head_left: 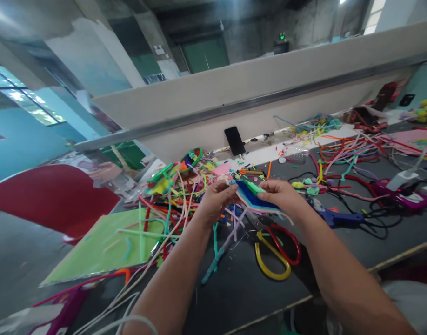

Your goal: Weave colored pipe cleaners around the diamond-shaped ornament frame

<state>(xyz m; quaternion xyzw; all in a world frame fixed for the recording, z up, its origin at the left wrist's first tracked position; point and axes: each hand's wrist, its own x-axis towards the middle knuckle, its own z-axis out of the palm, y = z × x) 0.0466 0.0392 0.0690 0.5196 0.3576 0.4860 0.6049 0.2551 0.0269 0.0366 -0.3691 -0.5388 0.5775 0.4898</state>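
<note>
Red plastic-looking chair [56,200] at far left; next, a light-green sheet [84,251] on the dark surface [230,298]. Mid-view, the left hand [216,197] pinches the left end of a layered blue piece [251,199] raised above the surface; the right hand [281,195] grips its right side and a bright-green strip [252,187]. Scissors [259,225] lie beneath, then a blue tool [342,219], then a purple one [405,195].

Passable over the dark tabletop [234,295] near its front edge, left of the red-and-yellow-handled scissors [260,236]. Passable too in front of the blue corded tool [342,219]. Cluttered just beyond left hand [217,198] and right hand [279,195] with small scraps [251,171]. Crowded at left by tangled strips [166,228], partly across a green sheet [81,256]. Walled off farther back by a pale partition [255,86].
</note>
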